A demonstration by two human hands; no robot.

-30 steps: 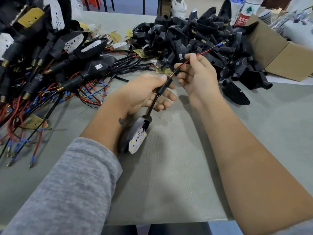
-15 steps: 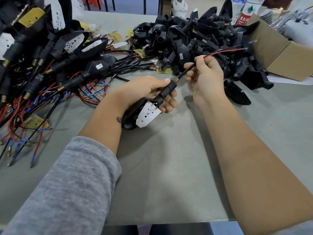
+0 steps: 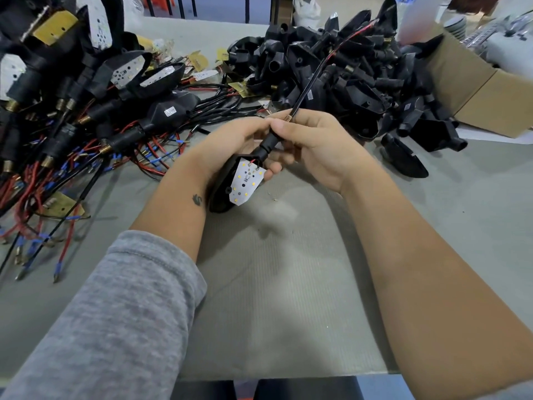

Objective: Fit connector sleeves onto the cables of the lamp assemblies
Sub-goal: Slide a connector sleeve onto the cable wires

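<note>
Fingers of the left hand [image 3: 230,140] curl around the black lamp assembly [image 3: 227,186], its white LED board [image 3: 246,181] facing up just below them. To their left sprawls a heap of finished lamps with red and black wires [image 3: 72,125]. Just right, the right hand [image 3: 317,148] pinches the black connector sleeve [image 3: 268,144] on the cable [image 3: 305,88], which rises away beyond the fingertips; the brass thread [image 3: 287,118] seems to peek out at the thumb. Farther right lie empty black housings [image 3: 360,76] and a cardboard box [image 3: 476,90].
</note>
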